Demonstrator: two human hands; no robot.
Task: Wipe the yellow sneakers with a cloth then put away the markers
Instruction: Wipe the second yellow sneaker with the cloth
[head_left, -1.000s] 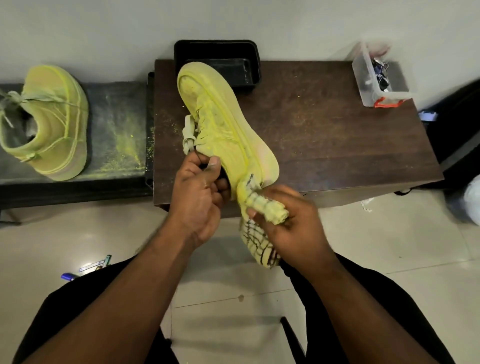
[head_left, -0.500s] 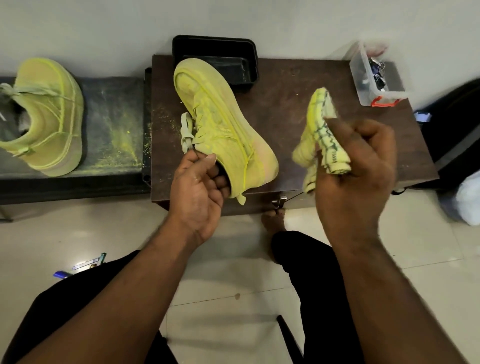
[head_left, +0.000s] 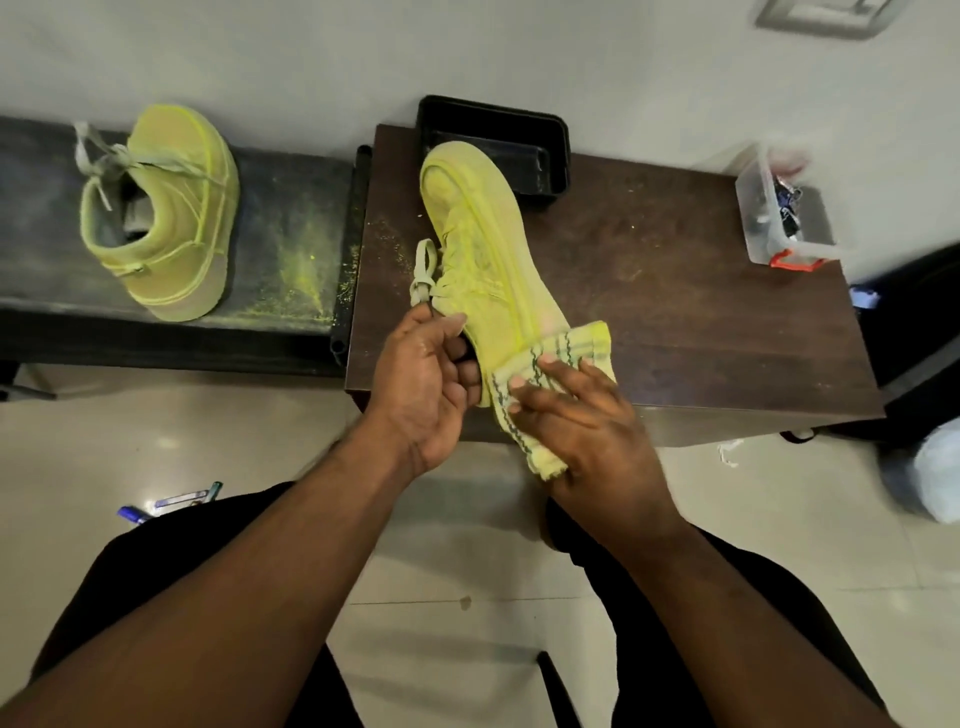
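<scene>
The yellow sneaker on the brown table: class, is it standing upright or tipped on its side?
Tipped: the yellow sneaker lies on the brown table, sole edge facing right, laces left, steadied by the left hand.

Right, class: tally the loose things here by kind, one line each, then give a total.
Yellow sneakers: 2
Cloth: 1
Black tray: 1
Clear plastic box: 1
Markers on the floor: at least 2, partly hidden
Total: at least 7
</scene>
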